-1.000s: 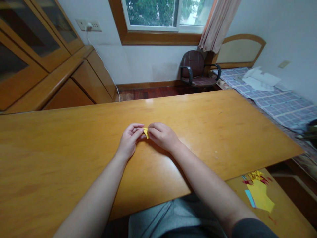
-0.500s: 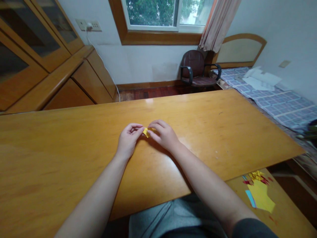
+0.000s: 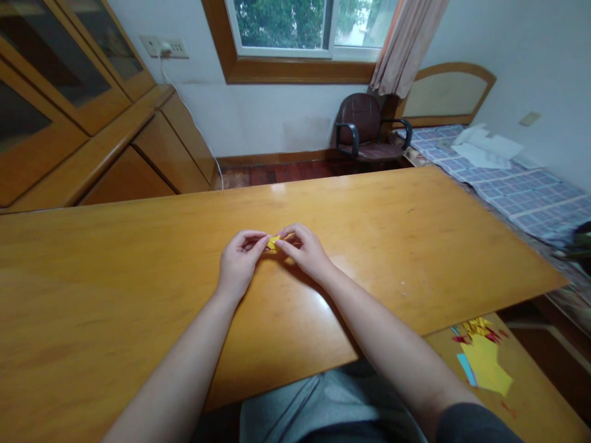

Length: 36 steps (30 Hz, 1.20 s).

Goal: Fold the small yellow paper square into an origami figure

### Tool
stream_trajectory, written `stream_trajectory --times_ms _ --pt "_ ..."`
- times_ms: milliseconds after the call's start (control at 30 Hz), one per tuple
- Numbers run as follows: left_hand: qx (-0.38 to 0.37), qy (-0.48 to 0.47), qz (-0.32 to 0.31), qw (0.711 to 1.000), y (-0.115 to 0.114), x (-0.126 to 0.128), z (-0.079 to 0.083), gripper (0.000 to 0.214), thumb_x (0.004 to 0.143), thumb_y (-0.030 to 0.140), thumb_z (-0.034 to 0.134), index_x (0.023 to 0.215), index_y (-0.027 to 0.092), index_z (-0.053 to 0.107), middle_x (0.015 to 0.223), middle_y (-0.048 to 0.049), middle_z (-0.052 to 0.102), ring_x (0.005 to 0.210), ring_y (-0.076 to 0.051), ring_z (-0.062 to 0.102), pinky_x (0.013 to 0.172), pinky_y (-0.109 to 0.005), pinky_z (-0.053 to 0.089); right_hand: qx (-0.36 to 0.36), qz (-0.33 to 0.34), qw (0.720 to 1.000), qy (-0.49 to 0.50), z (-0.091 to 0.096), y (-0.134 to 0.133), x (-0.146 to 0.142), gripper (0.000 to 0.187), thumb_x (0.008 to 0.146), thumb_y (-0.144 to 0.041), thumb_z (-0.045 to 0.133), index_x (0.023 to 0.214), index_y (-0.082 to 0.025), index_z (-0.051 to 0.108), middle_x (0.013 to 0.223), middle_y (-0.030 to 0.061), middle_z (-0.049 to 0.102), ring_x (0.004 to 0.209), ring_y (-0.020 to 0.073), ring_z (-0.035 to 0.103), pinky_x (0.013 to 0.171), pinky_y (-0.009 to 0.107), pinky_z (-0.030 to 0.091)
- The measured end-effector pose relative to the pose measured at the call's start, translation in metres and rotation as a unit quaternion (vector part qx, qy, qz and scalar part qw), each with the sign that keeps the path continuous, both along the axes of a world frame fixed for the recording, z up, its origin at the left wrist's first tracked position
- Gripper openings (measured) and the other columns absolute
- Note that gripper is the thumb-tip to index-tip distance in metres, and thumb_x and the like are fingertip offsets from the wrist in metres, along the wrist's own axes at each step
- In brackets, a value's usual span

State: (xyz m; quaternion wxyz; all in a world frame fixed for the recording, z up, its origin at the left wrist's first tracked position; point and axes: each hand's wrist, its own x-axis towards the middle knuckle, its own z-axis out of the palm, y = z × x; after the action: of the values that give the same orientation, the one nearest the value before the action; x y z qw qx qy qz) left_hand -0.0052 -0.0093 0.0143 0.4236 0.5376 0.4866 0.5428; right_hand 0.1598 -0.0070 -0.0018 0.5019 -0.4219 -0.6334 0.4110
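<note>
Between my two hands is a small folded piece of yellow paper [image 3: 273, 243], held just above the wooden table [image 3: 152, 258]. My left hand [image 3: 240, 258] pinches its left side between thumb and fingers. On the other side, the thumb and fingertips of my right hand [image 3: 307, 249] close on its right edge. Fingers cover part of the paper, so its full shape is hidden.
Below the table's right front edge, a lower surface bears a yellow paper sheet [image 3: 487, 366], a blue strip [image 3: 466, 370] and a pile of yellow and red scraps [image 3: 478, 327]. A chair [image 3: 364, 126] stands beyond the table, with a bed [image 3: 503, 178] at right.
My right fingers have closed in on the yellow paper, and its visible shape has shifted slightly. The left hand stays nearly still, keeping its pinch.
</note>
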Motion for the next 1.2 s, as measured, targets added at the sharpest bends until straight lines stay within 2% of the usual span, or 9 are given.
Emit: stream_trajectory --times_ms 167,333,467,700,800,933,1033,1200 --pt "0.016 0.010 0.009 1.000 -0.001 0.001 0.001 0.023 0.073 0.034 0.074 0.086 0.017 0.066 0.084 -0.0024 0.069 0.080 -0.016 0.065 0.080 -0.030 0.053 0.014 -0.005 1.000 -0.023 0.000 0.001 0.001 0.019 0.086 -0.037 0.063 0.091 -0.018 0.062 0.095 0.0036 0.062 0.075 0.0114 0.063 0.069 0.025 0.052" --pt "0.028 0.020 0.002 0.999 -0.003 0.000 0.002 0.022 0.074 0.036 0.074 0.086 0.018 0.068 0.085 -0.0025 0.069 0.078 -0.016 0.066 0.078 -0.030 0.054 0.010 -0.006 1.000 0.010 0.005 0.001 0.001 0.021 0.082 -0.038 0.068 0.089 -0.018 0.064 0.095 0.0034 0.062 0.077 0.0119 0.062 0.070 0.025 0.052" --pt "0.040 0.044 -0.002 0.998 -0.005 0.000 0.003 0.021 0.074 0.036 0.074 0.085 0.018 0.069 0.085 -0.0027 0.070 0.080 -0.017 0.066 0.079 -0.030 0.054 0.036 -0.003 0.999 0.030 0.009 0.001 0.001 0.018 0.080 -0.034 0.070 0.081 -0.017 0.065 0.091 0.0033 0.061 0.082 0.0131 0.061 0.074 0.027 0.051" --pt "-0.024 -0.036 -0.050 0.998 -0.001 0.001 -0.002 0.034 0.072 0.038 0.076 0.097 0.018 0.064 0.093 -0.0047 0.071 0.075 -0.016 0.067 0.070 -0.029 0.056 0.064 -0.009 0.998 -0.018 0.010 0.001 0.003 0.017 0.085 -0.033 0.064 0.079 -0.017 0.063 0.089 0.0046 0.063 0.086 0.0146 0.060 0.077 0.029 0.049" --pt "-0.067 -0.052 -0.070 0.994 0.003 0.000 -0.006 0.036 0.071 0.040 0.077 0.096 0.018 0.065 0.086 -0.0027 0.070 0.068 -0.015 0.066 0.066 -0.028 0.055 0.070 -0.015 0.997 -0.030 0.009 0.002 0.004 0.018 0.086 -0.034 0.063 0.079 -0.017 0.062 0.089 0.0050 0.063 0.086 0.0153 0.060 0.077 0.030 0.049" --pt "-0.068 -0.046 -0.071 0.994 0.005 -0.003 -0.009 0.024 0.071 0.037 0.077 0.080 0.016 0.068 0.072 -0.0008 0.068 0.063 -0.013 0.064 0.066 -0.026 0.053 0.060 -0.015 0.998 -0.016 0.007 0.003 0.004 0.019 0.084 -0.036 0.064 0.079 -0.017 0.062 0.089 0.0046 0.063 0.084 0.0146 0.060 0.075 0.029 0.049" --pt "-0.064 -0.053 -0.066 0.994 0.005 -0.003 -0.010 0.022 0.070 0.035 0.077 0.079 0.017 0.069 0.073 -0.0010 0.069 0.063 -0.013 0.064 0.065 -0.025 0.052 0.041 -0.012 0.999 0.006 0.005 0.003 0.003 0.021 0.082 -0.037 0.066 0.078 -0.018 0.062 0.087 0.0032 0.063 0.081 0.0135 0.059 0.073 0.027 0.048" --pt "-0.069 -0.040 -0.064 0.995 0.005 -0.004 -0.010 0.020 0.071 0.035 0.077 0.078 0.017 0.070 0.069 0.0000 0.066 0.056 -0.012 0.060 0.054 -0.023 0.049 0.005 -0.005 1.000 0.028 0.005 0.000 0.002 0.024 0.080 -0.041 0.068 0.082 -0.018 0.062 0.084 0.0009 0.061 0.071 0.0115 0.057 0.066 0.025 0.046"
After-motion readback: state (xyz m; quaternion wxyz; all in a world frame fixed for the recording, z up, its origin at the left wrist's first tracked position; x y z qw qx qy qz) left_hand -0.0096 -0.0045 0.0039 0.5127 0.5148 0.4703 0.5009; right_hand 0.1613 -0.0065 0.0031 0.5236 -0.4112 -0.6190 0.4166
